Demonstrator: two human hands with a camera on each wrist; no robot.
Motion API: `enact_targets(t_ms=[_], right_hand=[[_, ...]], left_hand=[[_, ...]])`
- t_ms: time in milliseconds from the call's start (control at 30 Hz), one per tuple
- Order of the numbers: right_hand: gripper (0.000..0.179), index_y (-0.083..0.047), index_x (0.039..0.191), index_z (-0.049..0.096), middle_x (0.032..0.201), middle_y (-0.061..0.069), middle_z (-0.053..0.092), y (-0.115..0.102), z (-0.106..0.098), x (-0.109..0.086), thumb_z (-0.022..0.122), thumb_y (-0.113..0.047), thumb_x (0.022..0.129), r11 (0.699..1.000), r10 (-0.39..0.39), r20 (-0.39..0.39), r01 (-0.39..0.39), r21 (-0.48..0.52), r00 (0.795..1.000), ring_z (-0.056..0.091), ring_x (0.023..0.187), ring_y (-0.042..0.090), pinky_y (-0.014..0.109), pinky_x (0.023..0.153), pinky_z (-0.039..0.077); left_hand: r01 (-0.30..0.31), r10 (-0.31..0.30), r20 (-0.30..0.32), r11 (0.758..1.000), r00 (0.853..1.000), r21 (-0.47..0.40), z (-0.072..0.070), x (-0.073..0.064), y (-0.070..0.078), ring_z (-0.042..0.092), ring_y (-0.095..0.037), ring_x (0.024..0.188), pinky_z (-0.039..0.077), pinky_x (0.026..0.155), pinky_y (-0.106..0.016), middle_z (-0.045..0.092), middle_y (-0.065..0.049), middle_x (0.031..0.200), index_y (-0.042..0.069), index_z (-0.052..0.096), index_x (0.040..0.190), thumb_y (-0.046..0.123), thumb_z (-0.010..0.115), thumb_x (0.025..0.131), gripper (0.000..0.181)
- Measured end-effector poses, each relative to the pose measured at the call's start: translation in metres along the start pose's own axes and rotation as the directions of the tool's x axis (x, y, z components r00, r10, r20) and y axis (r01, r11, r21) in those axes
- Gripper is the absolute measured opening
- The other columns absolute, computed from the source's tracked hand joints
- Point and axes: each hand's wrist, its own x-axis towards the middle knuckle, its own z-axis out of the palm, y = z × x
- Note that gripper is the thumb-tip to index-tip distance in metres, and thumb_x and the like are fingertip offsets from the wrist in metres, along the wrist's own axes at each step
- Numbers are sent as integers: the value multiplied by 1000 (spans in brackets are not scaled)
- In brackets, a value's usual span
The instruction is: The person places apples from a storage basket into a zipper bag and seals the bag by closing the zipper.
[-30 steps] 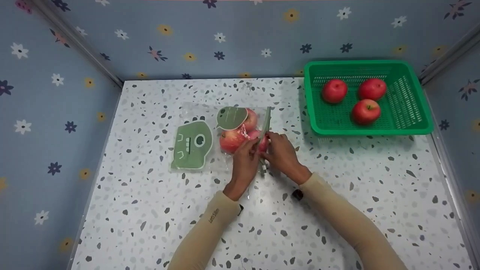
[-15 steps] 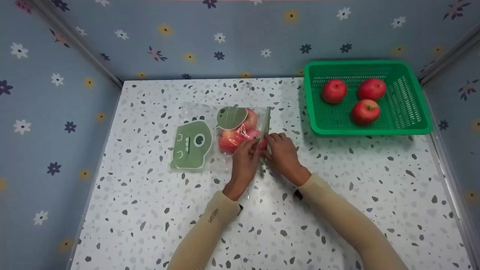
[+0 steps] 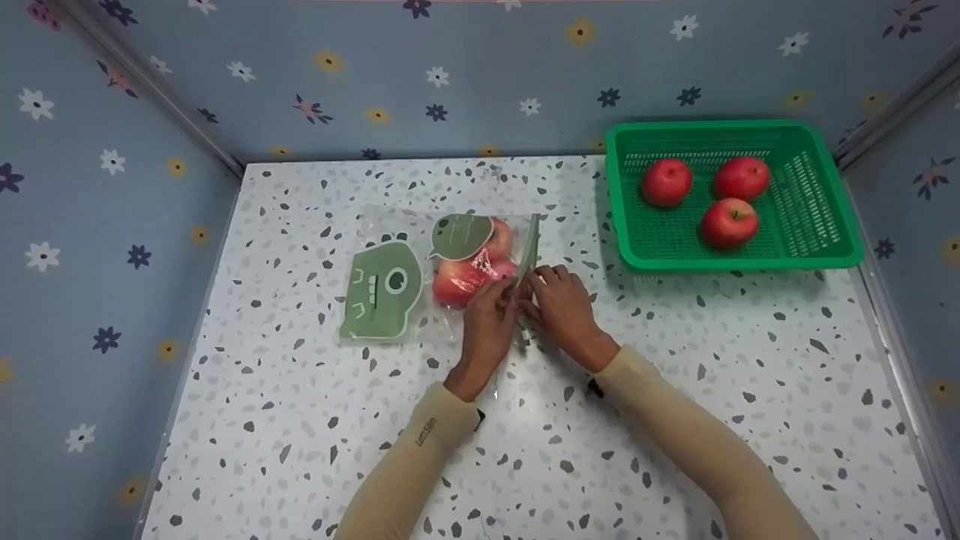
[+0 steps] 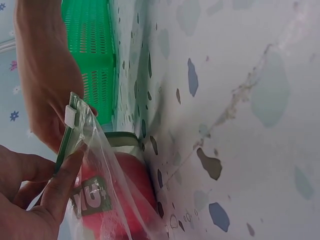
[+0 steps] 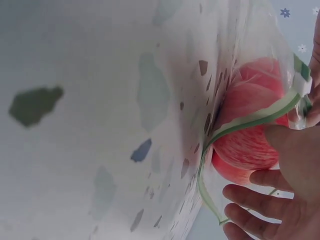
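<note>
A clear zip bag [image 3: 382,291] with green monster prints lies flat on the table, its mouth facing right. Several red apples [image 3: 454,285] are inside it, bunched near the mouth. My left hand [image 3: 486,330] pinches the bag's green zip edge between thumb and fingers, close to the white slider [image 4: 70,116]. At the mouth, my right hand [image 3: 566,309] has its fingers extended against an apple [image 5: 250,147] that lies at the green-edged opening. That apple is mostly hidden by both hands in the head view.
A green plastic basket [image 3: 739,263] stands at the back right, holding three red apples [image 3: 729,223]. The speckled white table [image 3: 300,450] is bordered by flowered blue panels [image 3: 480,75] at the back and sides.
The apples in the bag have shifted slightly left, and less of the apple at the mouth shows between the hands. My right fingers have edged left; my left hand keeps its grip.
</note>
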Motion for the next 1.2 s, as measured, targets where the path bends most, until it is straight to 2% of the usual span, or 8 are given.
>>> enact_targets(t_ms=[267,633,933,1200], right_hand=[[31,-3,124,72,117,15,69,-5,5,6,74,-22,99,998,-41,-9,40,-42,999,63,106,35,50,85,55],[30,4,120,72,111,18,68,-7,7,13,70,-20,102,998,-64,71,65,-8,995,62,101,36,51,82,56],[39,0,137,63,120,17,68,3,2,8,65,-24,106,994,-107,91,108,-7,990,63,103,36,51,86,55],[47,-2,143,61,121,18,69,15,-21,0,67,-30,105,996,-92,27,92,-7,995,63,112,38,52,91,55]], left_hand=[[0,0,-1,1000,1000,3,-2,1,1,67,-25,92,58,79,-36,71,-15,110,-2,72,122,-8,68,96,28],[-13,13,-11,1000,1000,-2,-1,1,-1,66,-26,95,57,82,-38,72,-15,109,-3,73,121,-10,67,94,29],[-24,24,-13,1000,1000,-2,-1,1,-2,67,-26,96,57,83,-38,71,-15,107,-2,73,121,-10,68,93,30],[-27,27,-9,1000,1000,11,-1,2,-1,65,-25,92,58,80,-36,71,-15,105,-4,72,120,-5,67,98,22]])
